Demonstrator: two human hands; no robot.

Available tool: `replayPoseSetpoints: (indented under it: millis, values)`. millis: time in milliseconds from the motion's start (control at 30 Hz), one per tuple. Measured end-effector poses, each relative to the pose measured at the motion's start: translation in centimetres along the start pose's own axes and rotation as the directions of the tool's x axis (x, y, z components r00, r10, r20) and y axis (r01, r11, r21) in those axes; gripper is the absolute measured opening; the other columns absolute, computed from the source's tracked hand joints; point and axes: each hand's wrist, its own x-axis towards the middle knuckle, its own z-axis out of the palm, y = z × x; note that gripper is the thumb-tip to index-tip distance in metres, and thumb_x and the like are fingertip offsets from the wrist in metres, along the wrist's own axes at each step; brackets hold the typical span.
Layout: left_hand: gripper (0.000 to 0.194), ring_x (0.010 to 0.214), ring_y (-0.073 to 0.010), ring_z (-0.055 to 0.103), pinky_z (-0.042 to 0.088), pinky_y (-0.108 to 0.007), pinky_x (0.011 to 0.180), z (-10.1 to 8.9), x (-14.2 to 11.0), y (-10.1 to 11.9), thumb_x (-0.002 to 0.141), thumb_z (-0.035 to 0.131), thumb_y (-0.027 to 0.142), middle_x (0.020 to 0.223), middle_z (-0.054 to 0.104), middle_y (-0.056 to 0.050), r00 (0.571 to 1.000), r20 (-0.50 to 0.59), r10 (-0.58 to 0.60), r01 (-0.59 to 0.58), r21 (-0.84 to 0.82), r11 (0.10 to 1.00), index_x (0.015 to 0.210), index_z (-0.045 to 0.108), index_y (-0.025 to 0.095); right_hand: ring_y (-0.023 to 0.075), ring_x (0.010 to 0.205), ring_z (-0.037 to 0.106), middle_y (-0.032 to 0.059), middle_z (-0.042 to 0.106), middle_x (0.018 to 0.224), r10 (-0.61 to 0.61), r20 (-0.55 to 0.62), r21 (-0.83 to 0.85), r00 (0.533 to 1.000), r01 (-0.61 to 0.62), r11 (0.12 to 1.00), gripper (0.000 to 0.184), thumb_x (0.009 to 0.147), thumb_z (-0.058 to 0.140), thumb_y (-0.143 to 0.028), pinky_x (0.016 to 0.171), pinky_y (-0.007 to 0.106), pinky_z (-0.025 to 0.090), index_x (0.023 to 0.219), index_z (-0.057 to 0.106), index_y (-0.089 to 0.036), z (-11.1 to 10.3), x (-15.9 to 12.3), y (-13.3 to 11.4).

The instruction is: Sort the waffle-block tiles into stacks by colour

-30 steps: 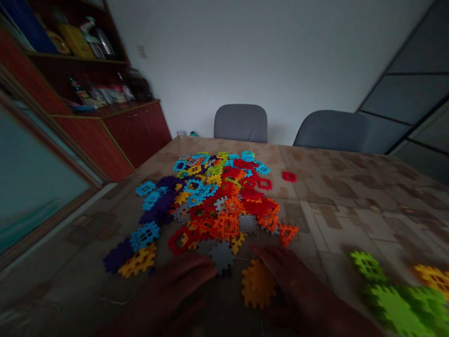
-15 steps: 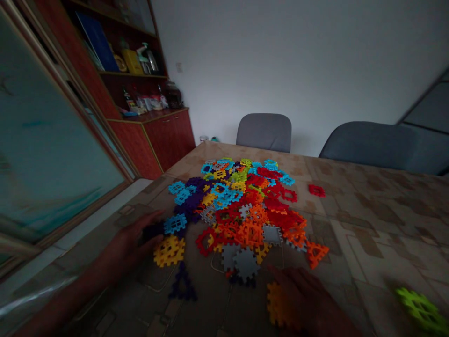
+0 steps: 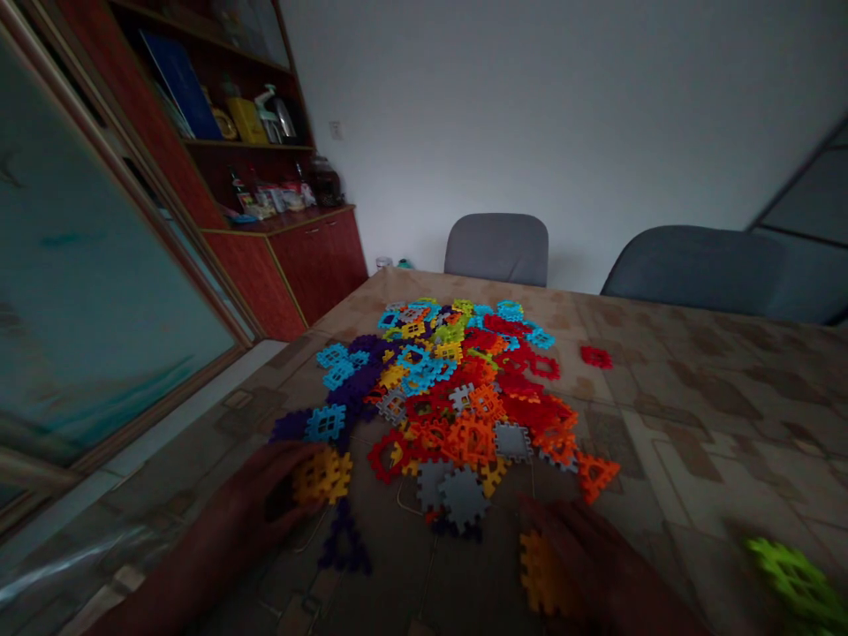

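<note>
A heap of flat interlocking plastic tiles (image 3: 457, 389) in blue, red, orange, yellow, purple and grey lies on the patterned table (image 3: 669, 415). My left hand (image 3: 271, 499) curls its fingers around a yellow tile (image 3: 324, 475) at the heap's near left edge. Just in front of it lies a purple triangular tile (image 3: 343, 539). My right hand (image 3: 583, 565) lies flat on an orange tile (image 3: 540, 574) near the table's front, fingers stretched out towards the heap. Two grey tiles (image 3: 454, 490) sit between my hands.
A single red tile (image 3: 596, 356) lies apart to the right of the heap. Green tiles (image 3: 791, 583) sit at the near right. Two grey chairs (image 3: 496, 247) stand behind the table. A red-brown cabinet (image 3: 291, 256) with shelves stands at the left.
My left hand has drawn back from the purple tile at the heap's left and closed on the yellow tile. My right hand has slid slightly right with the orange tile.
</note>
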Motion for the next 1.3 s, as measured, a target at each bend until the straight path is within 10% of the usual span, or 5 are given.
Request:
replayPoseSetpoints:
  millis: [700,1100,1300]
  values:
    - [0.064,0.106,-0.0259,0.074,0.06,-0.031,0.091,-0.8,2.2,2.4,0.086,0.071,0.041,0.132,0.071,-0.002,0.987,0.052,0.154,-0.151,-0.061,0.987,0.146,0.05,0.04,0.0358,0.118,0.061,0.0121,0.062,0.137,-0.033,0.026,0.016,0.999,0.033,0.999,0.115,0.068,0.072,-0.016,0.097,0.05,0.054,0.164,0.009,-0.029,1.0,-0.4,1.2]
    - [0.068,0.116,-0.0284,0.069,0.057,-0.037,0.098,-0.2,2.4,2.1,0.084,0.073,0.035,0.138,0.067,-0.004,0.97,0.165,0.181,-0.172,-0.067,0.983,0.147,0.048,0.04,0.0342,0.121,0.061,0.008,0.062,0.14,-0.004,0.001,0.022,1.0,0.004,1.0,0.108,0.077,0.067,-0.013,0.096,0.046,0.054,0.163,0.006,-0.035,-2.2,-0.3,-0.7]
    - [0.079,0.121,-0.0296,0.066,0.055,-0.042,0.103,0.2,1.7,6.4,0.082,0.076,0.041,0.142,0.063,-0.003,0.981,0.154,0.118,-0.098,-0.135,0.986,0.152,0.039,0.041,0.034,0.124,0.06,0.0086,0.06,0.142,0.006,0.017,0.006,1.0,-0.006,1.0,0.113,0.069,0.066,-0.009,0.1,0.047,0.052,0.163,0.01,-0.033,-1.5,-0.4,-0.4]
